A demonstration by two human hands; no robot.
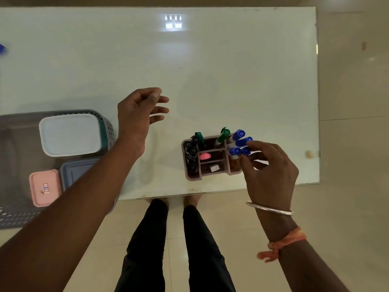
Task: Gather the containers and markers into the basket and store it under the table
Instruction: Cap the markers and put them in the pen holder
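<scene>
A pink marker holder [192, 177] stands near the table's front edge, filled with black markers [191, 151], green markers [222, 135] and blue markers [239, 142]. My right hand [269, 171] hovers at its right side, fingers apart, fingertips by the blue caps. My left hand [139, 114] is open above the table, left of the holder. At the left, a grey perforated basket [106, 125] holds a white-lidded container [70, 133], a blue-grey container [77, 169] and a pink container [44, 187]. My left forearm covers part of the basket.
The glass table top [210, 70] runs to a right edge at the frame's right and a front edge above my legs and feet [174, 239]. A blue object [2, 49] shows at the far left edge. Tiled floor lies to the right.
</scene>
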